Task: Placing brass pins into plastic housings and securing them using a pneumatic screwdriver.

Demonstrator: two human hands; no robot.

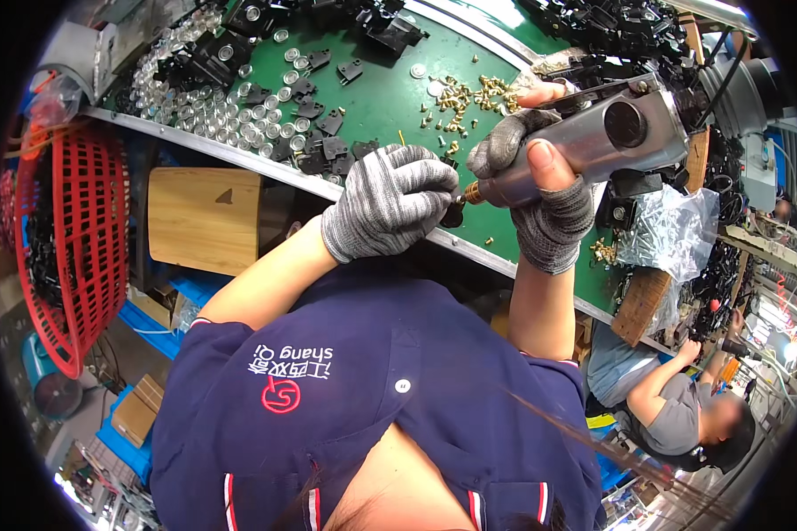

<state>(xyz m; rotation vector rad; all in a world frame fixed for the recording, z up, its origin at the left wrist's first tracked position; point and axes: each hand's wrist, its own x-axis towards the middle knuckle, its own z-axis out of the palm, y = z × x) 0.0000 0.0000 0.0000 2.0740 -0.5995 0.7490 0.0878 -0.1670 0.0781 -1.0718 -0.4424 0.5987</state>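
My left hand (pixel 390 203), in a grey striped knit glove, has its fingers pinched around a small black part (pixel 452 215) at the bench's near edge; most of that part is hidden by the fingers. My right hand (pixel 549 173) grips a silver power screwdriver (pixel 584 146), held nearly level. Its glove leaves the thumb and a fingertip bare. The brass-coloured tip (pixel 472 193) of the driver points left and is right at the black part; whether it touches a screw I cannot tell. Loose brass screws (pixel 456 97) lie just beyond both hands on the green bench top (pixel 381 111).
Round silver metal pieces (pixel 257 119) and small black parts (pixel 332 122) spread over the bench's left. A clear plastic bag of screws (pixel 673 230) and a wooden block (pixel 642 305) lie right. Left are a red basket (pixel 80 221) and wooden board (pixel 204 217). Another person (pixel 682 407) works at right.
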